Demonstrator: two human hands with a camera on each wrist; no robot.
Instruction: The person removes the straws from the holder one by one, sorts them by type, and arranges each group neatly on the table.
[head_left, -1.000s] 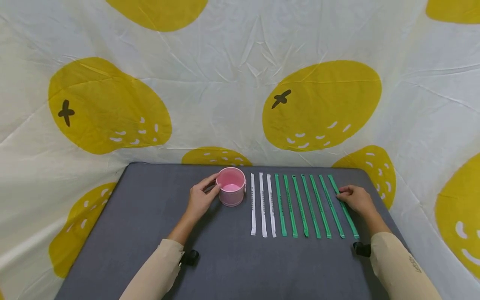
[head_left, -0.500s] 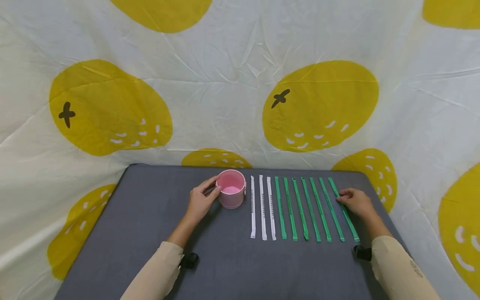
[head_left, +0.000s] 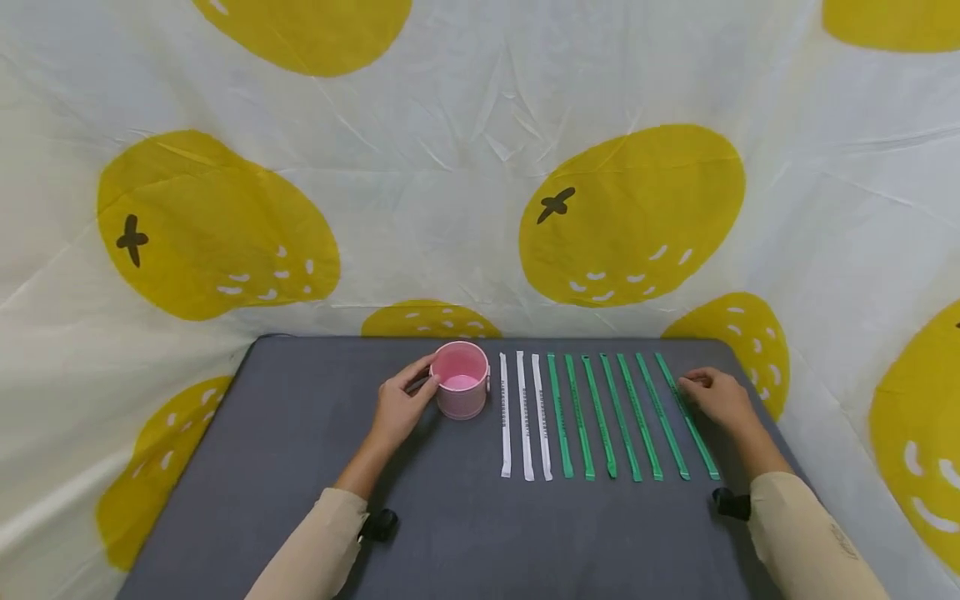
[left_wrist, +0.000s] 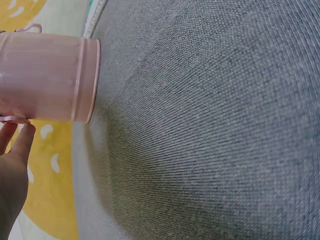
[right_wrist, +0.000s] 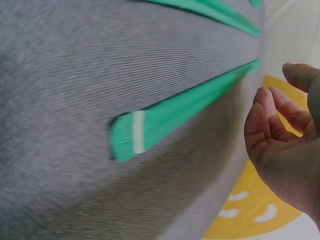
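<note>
A small pink bucket [head_left: 461,404] stands upright on the dark grey table. My left hand [head_left: 399,404] holds it at its left side, thumb and fingertips at the rim. In the left wrist view, those fingertips meet the handle fitting on the bucket [left_wrist: 45,75]. To the right lies a row of long, thin wrapped straws: white straws [head_left: 523,417] first, then several green straws [head_left: 606,417]. My right hand [head_left: 722,402] hovers beside the upper part of the rightmost green straw [head_left: 697,432]. Its fingers are loosely bent, thumb apart, with nothing between them in the right wrist view [right_wrist: 285,130].
The grey table [head_left: 247,450] ends at a white cloth backdrop [head_left: 435,225] printed with yellow fruit. The straws lie side by side with narrow gaps, all reaching from near the back edge towards the front. Black wrist cameras [head_left: 381,525] sit at both sleeves.
My right hand has come slightly off the rightmost green straw, its fingertips now apart from it. My left hand and the bucket stay as they were. The head view has shifted slightly.
</note>
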